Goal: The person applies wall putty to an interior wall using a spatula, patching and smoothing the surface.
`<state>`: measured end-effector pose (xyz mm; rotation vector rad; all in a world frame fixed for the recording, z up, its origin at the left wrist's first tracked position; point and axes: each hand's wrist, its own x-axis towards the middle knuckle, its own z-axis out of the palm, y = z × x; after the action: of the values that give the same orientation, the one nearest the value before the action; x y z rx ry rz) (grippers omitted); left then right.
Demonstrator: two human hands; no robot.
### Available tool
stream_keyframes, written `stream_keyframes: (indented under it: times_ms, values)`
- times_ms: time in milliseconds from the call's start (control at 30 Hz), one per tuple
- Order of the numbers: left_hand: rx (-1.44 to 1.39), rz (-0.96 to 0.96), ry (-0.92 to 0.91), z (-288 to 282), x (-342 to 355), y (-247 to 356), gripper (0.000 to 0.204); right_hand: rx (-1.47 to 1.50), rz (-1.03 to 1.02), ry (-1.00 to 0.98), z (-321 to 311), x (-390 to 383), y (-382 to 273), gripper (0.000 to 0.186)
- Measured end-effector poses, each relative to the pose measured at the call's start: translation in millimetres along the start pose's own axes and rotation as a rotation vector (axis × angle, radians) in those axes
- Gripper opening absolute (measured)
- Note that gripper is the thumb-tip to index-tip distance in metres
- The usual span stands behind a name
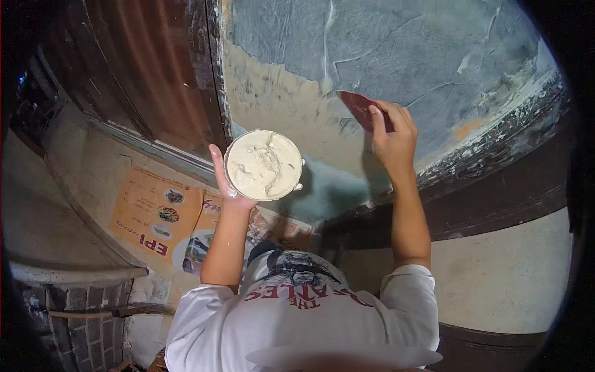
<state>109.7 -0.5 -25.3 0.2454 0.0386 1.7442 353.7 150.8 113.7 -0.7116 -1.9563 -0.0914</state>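
White cloth comes nearest: the person's shirt (316, 325), with bare forearms reaching out from its short sleeves. Ahead of it, the left hand (227, 180) is spread around a round tub (266, 199), its thumb up along the left side and fingertips showing at the right edge. The tub sits on this hand, its mouth upward, full of thick cream-coloured paste (260, 164). Farther forward, the right hand (396, 137) pinches a dark red scraper (357, 110) between thumb and fingers; the blade points up and left from the fingertips, near the wall (409, 68), though whether it touches cannot be told. That wall is grey-blue above, with a beige smeared band left of the scraper. To the left stands a dark brown panel (149, 62); beyond and below lies an orange printed sheet (149, 214).
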Motion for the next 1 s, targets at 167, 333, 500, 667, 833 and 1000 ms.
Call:
stream_keyframes:
  times_ms: [167,333,500,667,833,1000]
  values:
    - [-0.070,-0.027,-0.019,17.0,6.4,-0.7,0.100,-0.023,-0.057,-0.149,7.8,-23.1,0.5,0.009]
    - [-0.018,-0.028,-0.080,26.8,9.8,-4.2,0.099,-0.135,-0.072,-0.064,8.4,-9.3,7.8,0.010]
    - [-0.102,-0.117,-0.120,33.4,8.3,-5.2,0.100,-0.012,-0.200,-0.038,-15.2,1.2,-15.0,0.018]
    - [-0.046,-0.093,-0.055,42.0,13.9,-8.2,0.101,0.124,-0.568,-0.254,-21.7,-9.2,-40.8,0.026]
    - [0.063,-0.085,0.030,50.6,12.9,-10.9,0.101,0.085,-0.571,-0.273,-25.2,-10.2,-45.1,0.026]
    - [-0.029,-0.121,-0.032,47.7,15.3,-14.3,0.101,0.087,-0.567,-0.279,-23.4,-13.5,-44.2,0.027]
